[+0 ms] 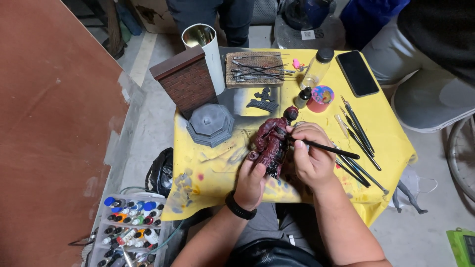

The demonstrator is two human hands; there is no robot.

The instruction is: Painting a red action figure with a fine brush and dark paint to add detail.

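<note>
Plastic box of small paint bottles [129, 228] sits on the floor at the far left, below the yellow table [391, 148]. On the table stand a brick wall model [185, 81], a grey octagonal base [210, 124] and a white tube [208, 54]. The left hand [250, 183], with a black wristband, has its fingers wrapped around the legs of a dark red figure [272, 141] near the table's front edge. The right hand [311, 153] pinches a thin black brush [330, 148], tip touching the figure's torso. Further right lie spare brushes [358, 131] and a black phone [357, 72].
</note>
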